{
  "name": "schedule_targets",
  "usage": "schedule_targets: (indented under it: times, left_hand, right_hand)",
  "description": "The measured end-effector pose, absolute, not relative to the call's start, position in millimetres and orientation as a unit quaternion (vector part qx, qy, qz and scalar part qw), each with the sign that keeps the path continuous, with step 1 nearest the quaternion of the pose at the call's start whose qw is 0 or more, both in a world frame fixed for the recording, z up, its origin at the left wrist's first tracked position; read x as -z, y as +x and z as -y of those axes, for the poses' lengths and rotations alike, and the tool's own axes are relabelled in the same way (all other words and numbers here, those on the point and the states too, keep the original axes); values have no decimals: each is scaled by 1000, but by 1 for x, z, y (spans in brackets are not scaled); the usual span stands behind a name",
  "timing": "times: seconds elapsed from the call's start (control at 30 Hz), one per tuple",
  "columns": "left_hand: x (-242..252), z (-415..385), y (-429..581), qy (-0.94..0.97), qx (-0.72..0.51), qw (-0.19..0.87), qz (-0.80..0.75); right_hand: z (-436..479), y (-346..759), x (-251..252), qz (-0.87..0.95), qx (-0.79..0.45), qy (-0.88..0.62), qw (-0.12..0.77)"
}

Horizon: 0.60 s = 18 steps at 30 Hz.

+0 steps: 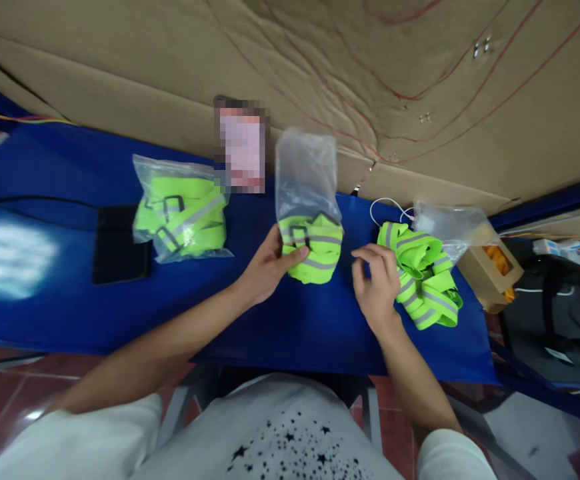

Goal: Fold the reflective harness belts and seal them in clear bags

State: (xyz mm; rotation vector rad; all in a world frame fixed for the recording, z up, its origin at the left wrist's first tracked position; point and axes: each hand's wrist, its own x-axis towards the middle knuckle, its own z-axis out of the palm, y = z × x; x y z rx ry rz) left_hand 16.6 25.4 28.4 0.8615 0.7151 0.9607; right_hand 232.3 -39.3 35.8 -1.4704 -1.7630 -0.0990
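My left hand [269, 265] grips a folded neon-green reflective strap bundle [315, 250] that sits half inside a clear plastic bag [304, 172] standing up from the blue table [270, 327]. My right hand [377, 283] hovers just right of it with fingers curled and nothing visible in them, next to a loose pile of neon-green reflective straps [423, 277]. A sealed bag of the same green straps [183, 213] lies at the left.
A black flat object [119, 252] lies left of the sealed bag. Crumpled clear bags [450, 223] and a white cable [387, 205] lie behind the loose pile. A small cardboard box [490, 273] stands at the table's right end, and cardboard sheets [370, 80] line the back.
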Motion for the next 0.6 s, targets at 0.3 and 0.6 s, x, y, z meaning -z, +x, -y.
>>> schedule_targets:
  times: [0.3, 0.6]
  left_hand:
    - [-28, -25, 15, 404, -375, 790, -270]
    - [-27, -17, 22, 355, -425, 769, -321]
  right_hand:
    - [32, 232, -36, 643, -110, -583, 485]
    - [35, 232, -28, 718, -19, -556, 418]
